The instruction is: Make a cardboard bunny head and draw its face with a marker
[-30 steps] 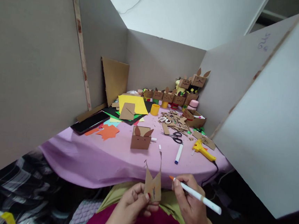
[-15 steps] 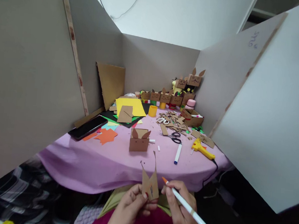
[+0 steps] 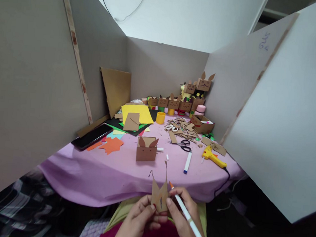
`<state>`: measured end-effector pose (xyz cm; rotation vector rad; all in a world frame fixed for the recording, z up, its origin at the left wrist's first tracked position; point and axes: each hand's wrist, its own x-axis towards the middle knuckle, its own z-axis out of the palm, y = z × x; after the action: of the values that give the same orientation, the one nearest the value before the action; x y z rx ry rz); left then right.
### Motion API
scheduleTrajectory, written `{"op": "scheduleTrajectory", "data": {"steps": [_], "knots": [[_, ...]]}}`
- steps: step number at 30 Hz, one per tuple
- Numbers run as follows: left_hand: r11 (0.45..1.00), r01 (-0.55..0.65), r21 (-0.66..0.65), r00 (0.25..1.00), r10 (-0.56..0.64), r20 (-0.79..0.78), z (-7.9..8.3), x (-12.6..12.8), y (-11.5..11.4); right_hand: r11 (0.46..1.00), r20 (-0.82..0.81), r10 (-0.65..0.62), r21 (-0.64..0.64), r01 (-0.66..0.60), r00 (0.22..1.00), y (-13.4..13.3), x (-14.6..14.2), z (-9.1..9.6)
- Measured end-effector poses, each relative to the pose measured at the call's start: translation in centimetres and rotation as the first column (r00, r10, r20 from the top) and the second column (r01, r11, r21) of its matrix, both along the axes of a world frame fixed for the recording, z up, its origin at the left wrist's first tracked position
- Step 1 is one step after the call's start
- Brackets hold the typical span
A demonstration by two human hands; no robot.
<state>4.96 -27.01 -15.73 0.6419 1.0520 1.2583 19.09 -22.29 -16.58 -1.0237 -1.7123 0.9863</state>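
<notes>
My left hand [image 3: 145,213] is closed on a V-notched piece of brown cardboard [image 3: 159,196], which bears a dark pen mark near its lower middle. My right hand [image 3: 184,211] grips a white marker with an orange tip [image 3: 187,214]; its thumb is at the right edge of the cardboard piece. The marker slants, its tip pointing up and left beside the cardboard. Ahead on the table is a small open cardboard box with two ears and two dots for eyes [image 3: 146,154]. A white marker with a blue end [image 3: 187,163] lies to its right.
Black scissors [image 3: 185,148] and a yellow glue gun [image 3: 214,157] with a trailing cord lie on the right. Cardboard scraps [image 3: 183,131] are heaped behind. A phone [image 3: 92,136] and orange paper [image 3: 112,146] lie left. Animal-faced boxes [image 3: 174,104] stand at the back; panels [image 3: 165,60] surround the table.
My right hand has moved left and reached the cardboard piece, and the marker in it now stands steeper. The cardboard has shifted slightly right in my left hand.
</notes>
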Motion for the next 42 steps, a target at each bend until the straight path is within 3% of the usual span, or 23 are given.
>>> {"op": "scheduleTrajectory", "data": {"steps": [4, 7, 9, 13, 16, 20, 24, 30, 36, 42], "knots": [[1.000, -0.008, -0.008, 1.000, 0.008, -0.022, -0.3, 0.0, 0.1, 0.995, -0.106, 0.014, -0.098, -0.025, 0.994, 0.4, -0.3, 0.0], [0.991, -0.112, 0.071, 0.982, 0.121, -0.146, 0.1, -1.2, 0.8, 0.995, -0.164, -0.051, -0.089, 0.036, 0.985, 2.0, -0.1, 0.6], [0.943, -0.226, 0.243, 0.903, 0.296, -0.310, 0.7, -2.7, 2.0, 0.995, -0.188, -0.082, -0.073, 0.069, 0.979, 3.6, 0.2, 1.3], [0.848, -0.332, 0.413, 0.765, 0.498, -0.408, 1.5, -6.3, 5.5, 0.993, -0.186, -0.113, 0.004, 0.116, 0.976, 7.3, 0.5, 2.6], [0.845, -0.286, 0.451, 0.721, 0.500, -0.479, 1.6, -8.2, 7.9, 0.987, -0.146, -0.128, 0.076, 0.140, 0.981, 9.9, 0.7, 3.2], [0.900, -0.172, 0.402, 0.732, 0.389, -0.559, 1.2, -10.0, 10.1, 0.965, -0.086, -0.220, 0.127, 0.230, 0.972, 11.8, 1.7, 2.8], [0.939, -0.055, 0.340, 0.769, 0.257, -0.585, 1.4, -11.2, 11.7, 0.953, -0.053, -0.264, 0.141, 0.268, 0.963, 10.4, 2.6, 1.4], [0.935, 0.071, 0.348, 0.803, 0.154, -0.576, 2.6, -11.3, 12.5, 0.972, 0.030, -0.174, 0.166, 0.166, 0.984, 6.0, 1.5, 0.1], [0.922, 0.027, 0.387, 0.803, 0.211, -0.558, 2.5, -11.1, 13.0, 0.977, 0.068, -0.095, 0.197, 0.080, 0.993, 4.3, 0.1, 0.3], [0.925, -0.120, 0.361, 0.840, 0.288, -0.460, 3.1, -11.2, 12.2, 0.980, 0.063, -0.095, 0.184, 0.082, 0.994, 3.8, 0.0, 0.2]]}}
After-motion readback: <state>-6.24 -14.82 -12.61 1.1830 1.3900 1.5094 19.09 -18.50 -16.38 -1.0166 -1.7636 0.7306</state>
